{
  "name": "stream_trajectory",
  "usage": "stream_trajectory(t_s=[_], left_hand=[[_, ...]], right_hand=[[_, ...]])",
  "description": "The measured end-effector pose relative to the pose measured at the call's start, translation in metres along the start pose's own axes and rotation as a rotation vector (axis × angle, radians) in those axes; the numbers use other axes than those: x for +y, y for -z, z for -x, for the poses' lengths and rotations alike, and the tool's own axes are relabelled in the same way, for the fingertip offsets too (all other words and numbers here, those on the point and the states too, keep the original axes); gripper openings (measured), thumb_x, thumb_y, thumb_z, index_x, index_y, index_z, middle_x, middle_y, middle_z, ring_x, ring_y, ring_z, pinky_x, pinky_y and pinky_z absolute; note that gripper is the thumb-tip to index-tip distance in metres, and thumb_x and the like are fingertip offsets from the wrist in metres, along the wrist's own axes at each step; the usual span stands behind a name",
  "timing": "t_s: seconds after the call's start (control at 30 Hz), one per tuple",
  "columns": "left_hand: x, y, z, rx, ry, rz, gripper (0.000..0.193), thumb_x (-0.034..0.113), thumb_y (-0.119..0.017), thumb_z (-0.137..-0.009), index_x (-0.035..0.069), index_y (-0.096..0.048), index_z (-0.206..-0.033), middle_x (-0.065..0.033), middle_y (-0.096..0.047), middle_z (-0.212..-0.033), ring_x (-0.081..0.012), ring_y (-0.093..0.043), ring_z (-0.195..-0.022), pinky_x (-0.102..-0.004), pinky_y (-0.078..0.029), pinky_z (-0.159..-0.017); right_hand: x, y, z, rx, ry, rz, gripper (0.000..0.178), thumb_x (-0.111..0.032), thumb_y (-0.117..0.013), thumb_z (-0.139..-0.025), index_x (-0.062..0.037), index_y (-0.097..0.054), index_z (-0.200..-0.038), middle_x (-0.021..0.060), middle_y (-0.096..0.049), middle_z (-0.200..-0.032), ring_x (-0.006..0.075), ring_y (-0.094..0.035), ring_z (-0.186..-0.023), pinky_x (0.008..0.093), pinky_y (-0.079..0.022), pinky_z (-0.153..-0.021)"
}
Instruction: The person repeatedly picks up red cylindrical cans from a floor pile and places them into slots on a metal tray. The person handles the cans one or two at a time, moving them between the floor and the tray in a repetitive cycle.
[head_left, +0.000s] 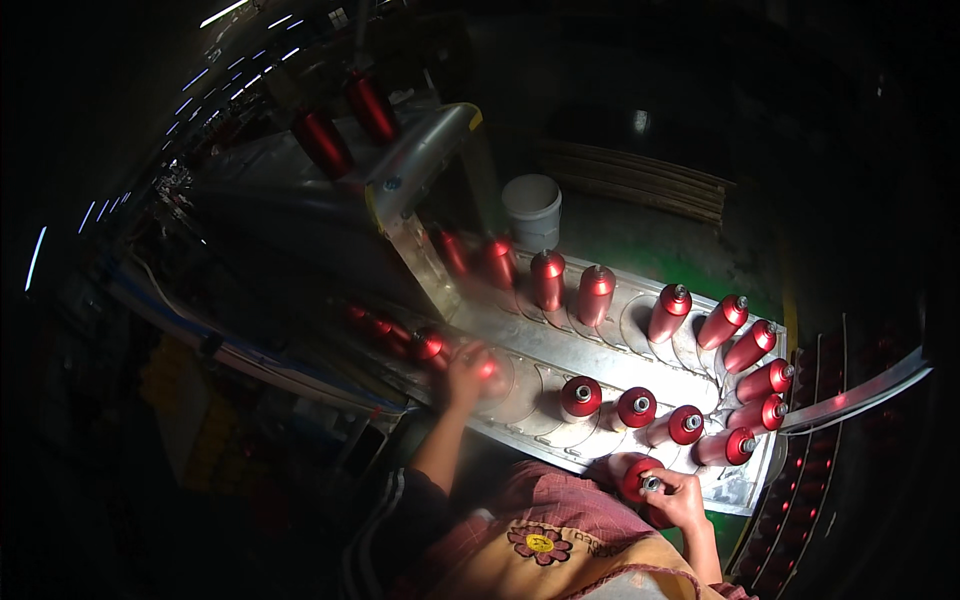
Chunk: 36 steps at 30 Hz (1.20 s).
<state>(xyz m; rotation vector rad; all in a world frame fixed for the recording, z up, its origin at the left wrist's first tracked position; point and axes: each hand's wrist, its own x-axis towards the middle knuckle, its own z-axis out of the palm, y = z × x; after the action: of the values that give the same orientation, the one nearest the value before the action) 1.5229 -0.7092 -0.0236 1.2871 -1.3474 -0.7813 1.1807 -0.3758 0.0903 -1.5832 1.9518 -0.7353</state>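
My right hand (680,497) has its fingers closed round the metal neck of a shiny red bottle (632,468) at the near edge of the conveyor (545,428). That bottle leans beside my apron, and its lower part is hidden. Farther left, my left hand (465,372) is at another red bottle (487,369); hand and bottle are both smeared by motion, and the fingers appear wrapped round its upper part. Just left of it stands a red bottle (430,344) on the same track. Nearest on the right is a standing red bottle (581,396).
Several red bottles, one of them a bottle (669,312), follow the conveyor's curved loop. A metal housing (405,190) covers the far left, with two red bottles (372,106) on top. Behind stands a white bucket (533,212). Racks of red bottles (795,500) are at the lower right.
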Motion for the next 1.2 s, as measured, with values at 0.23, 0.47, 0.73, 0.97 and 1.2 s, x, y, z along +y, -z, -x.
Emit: stream_trajectory(t_s=[0.23, 0.47, 0.73, 0.97, 1.2], left_hand=[[0.019, -0.025, 0.038, -0.240, 0.082, -0.144, 0.026, 0.012, -0.073, -0.081, 0.003, -0.071, -0.105, -0.0107, -0.063, -0.108, -0.0261, -0.060, -0.105, -0.0347, -0.046, -0.094], [0.013, -0.075, 0.014, -0.295, -0.056, -0.048, 0.027, 0.012, -0.072, -0.081, 0.002, -0.071, -0.106, -0.0128, -0.064, -0.109, -0.0286, -0.061, -0.103, -0.0348, -0.047, -0.092], [0.004, -0.094, 0.019, -0.300, -0.135, 0.039, 0.026, 0.012, -0.073, -0.081, 0.004, -0.071, -0.106, -0.0106, -0.064, -0.107, -0.0260, -0.061, -0.101, -0.0340, -0.047, -0.091], [0.056, -0.100, 0.043, -0.423, -0.028, -0.034, 0.035, 0.016, -0.077, -0.080, 0.003, -0.069, -0.111, -0.0138, -0.062, -0.116, -0.0281, -0.058, -0.111, -0.0359, -0.045, -0.097], [0.091, -0.029, 0.057, -0.163, -0.295, -0.120, 0.049, 0.005, -0.078, -0.073, 0.005, -0.065, -0.120, -0.0118, -0.061, -0.124, -0.0276, -0.056, -0.115, -0.0367, -0.045, -0.100]], right_hand=[[-0.053, 0.018, 0.014, -0.181, -0.150, 0.051, 0.025, -0.003, -0.076, -0.073, -0.0007, -0.073, -0.097, -0.0057, -0.056, -0.068, 0.0024, -0.043, -0.063, 0.0208, -0.041, -0.058], [-0.067, 0.006, -0.049, -0.124, -0.272, -0.240, 0.031, -0.005, -0.076, -0.076, -0.0046, -0.073, -0.106, -0.0044, -0.052, -0.065, 0.0035, -0.044, -0.060, 0.0217, -0.042, -0.058], [-0.059, -0.035, -0.092, -0.037, -0.204, -0.380, 0.029, -0.004, -0.073, -0.081, -0.0007, -0.070, -0.109, -0.0058, -0.050, -0.071, 0.0027, -0.042, -0.064, 0.0202, -0.039, -0.059], [-0.071, -0.035, -0.124, 0.127, -0.243, -0.429, 0.029, -0.007, -0.073, -0.082, -0.0016, -0.070, -0.110, -0.0044, -0.054, -0.071, 0.0034, -0.044, -0.065, 0.0214, -0.042, -0.060], [-0.025, -0.030, -0.139, 0.115, -0.254, -0.245, 0.036, -0.019, -0.072, -0.078, -0.0067, -0.069, -0.112, 0.0115, -0.068, -0.077, 0.0197, -0.066, -0.070, 0.0334, -0.052, -0.070]])
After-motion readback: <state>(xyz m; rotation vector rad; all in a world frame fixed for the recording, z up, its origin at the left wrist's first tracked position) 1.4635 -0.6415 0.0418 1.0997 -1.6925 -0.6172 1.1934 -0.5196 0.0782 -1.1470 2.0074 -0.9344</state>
